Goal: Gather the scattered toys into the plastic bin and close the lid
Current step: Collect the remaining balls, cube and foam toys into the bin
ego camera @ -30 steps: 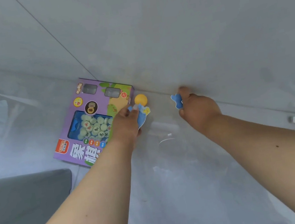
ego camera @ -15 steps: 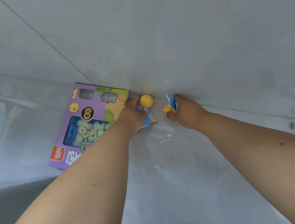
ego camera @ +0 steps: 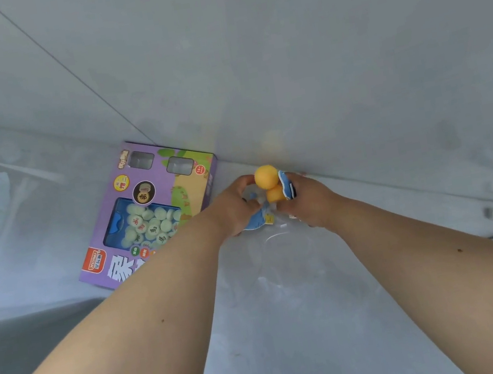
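Left fingers (ego camera: 243, 184) pinch orange ball (ego camera: 266, 177) against blue flat toy (ego camera: 257, 221). Right fingers (ego camera: 295, 183) closed on second ball (ego camera: 275, 194) and blue piece (ego camera: 286, 185). Hands touching, likely bunching small toys for one carry. Purple game box (ego camera: 144, 210) on floor just left. Bin not in view.

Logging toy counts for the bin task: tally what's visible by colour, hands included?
Orange balls: 2, upper and lower, between the hands
Blue flat pieces: 2, one in the left hand, one in the right hand
Purple game box: 1
Hands: 2
Total: 7; the blurred clutter at the right edge is not counted.
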Demonstrator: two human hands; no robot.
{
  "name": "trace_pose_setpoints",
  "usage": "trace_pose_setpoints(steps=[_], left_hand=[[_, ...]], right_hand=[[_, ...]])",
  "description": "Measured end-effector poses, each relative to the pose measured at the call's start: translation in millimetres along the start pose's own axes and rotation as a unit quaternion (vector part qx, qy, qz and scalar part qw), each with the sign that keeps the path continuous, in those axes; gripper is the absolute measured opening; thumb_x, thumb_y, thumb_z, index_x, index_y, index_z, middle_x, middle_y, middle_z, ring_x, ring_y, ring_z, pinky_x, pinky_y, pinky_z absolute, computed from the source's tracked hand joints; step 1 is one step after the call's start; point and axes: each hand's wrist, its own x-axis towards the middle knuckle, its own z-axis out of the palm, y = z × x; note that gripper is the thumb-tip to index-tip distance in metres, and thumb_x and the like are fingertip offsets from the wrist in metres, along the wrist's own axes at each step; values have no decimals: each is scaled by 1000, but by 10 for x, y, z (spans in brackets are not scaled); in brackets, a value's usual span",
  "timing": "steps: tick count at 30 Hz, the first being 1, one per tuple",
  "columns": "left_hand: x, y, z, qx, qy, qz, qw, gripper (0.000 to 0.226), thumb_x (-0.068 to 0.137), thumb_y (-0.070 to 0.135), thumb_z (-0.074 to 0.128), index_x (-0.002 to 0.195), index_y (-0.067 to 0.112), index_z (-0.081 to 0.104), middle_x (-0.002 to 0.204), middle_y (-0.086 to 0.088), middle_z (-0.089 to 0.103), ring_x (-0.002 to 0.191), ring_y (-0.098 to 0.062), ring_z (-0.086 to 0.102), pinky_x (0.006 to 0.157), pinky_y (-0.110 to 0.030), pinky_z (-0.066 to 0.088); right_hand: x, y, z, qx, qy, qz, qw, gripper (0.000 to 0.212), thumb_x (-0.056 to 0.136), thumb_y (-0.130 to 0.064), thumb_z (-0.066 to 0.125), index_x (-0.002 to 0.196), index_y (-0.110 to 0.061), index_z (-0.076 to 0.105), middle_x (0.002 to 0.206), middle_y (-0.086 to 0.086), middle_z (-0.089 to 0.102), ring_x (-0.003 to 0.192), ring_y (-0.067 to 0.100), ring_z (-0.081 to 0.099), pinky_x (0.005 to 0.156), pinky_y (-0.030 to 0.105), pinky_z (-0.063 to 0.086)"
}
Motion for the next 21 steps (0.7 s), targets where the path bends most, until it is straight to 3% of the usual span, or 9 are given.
trace_pose_setpoints(steps=[4,8,12,16,18,21], left_hand=[[-29,-40,83,4,8,28,1000,50,97,23,51,141,40,34,83,-1,45,62,-11,41,45,-15,35],[-38,-56,113,18,35,66,997,51,97,18,50,142,35,36,73,0,45,62,-10,44,48,-10,37],[25,-43,79,11,60,65,996,43,96,18,50,136,33,40,77,0,48,65,-10,46,53,-20,39],[16,45,34,17,65,94,993,41,95,11,50,132,27,45,70,1,46,59,-8,44,45,-8,34],[-19,96,24,3,64,109,992,42,94,9,54,132,23,47,81,2,55,73,-11,54,58,-6,39],[-52,117,16,-1,64,121,991,44,90,10,59,132,23,49,115,-6,62,105,-22,58,88,-27,46]], right_hand=[[-35,-60,-2,-66,31,-38,997,28,89,-17,56,116,-16,51,91,-1,54,84,18,52,72,26,39],[-48,-71,-33,-113,45,-51,991,29,90,-16,54,119,-15,50,90,0,54,84,19,53,70,25,38],[-51,-76,-55,-68,74,-32,994,27,89,-16,55,116,-18,50,94,-2,51,86,17,49,73,22,35],[-57,-123,-58,-91,74,-40,992,30,92,-20,53,122,-13,51,108,9,62,99,26,57,75,23,37],[-83,-149,-66,-109,81,-54,989,36,92,-19,52,127,-15,50,111,11,63,102,27,58,77,24,39],[-152,-179,-92,-113,95,-78,986,37,92,-20,52,129,-18,50,107,11,64,98,28,59,83,31,44]])
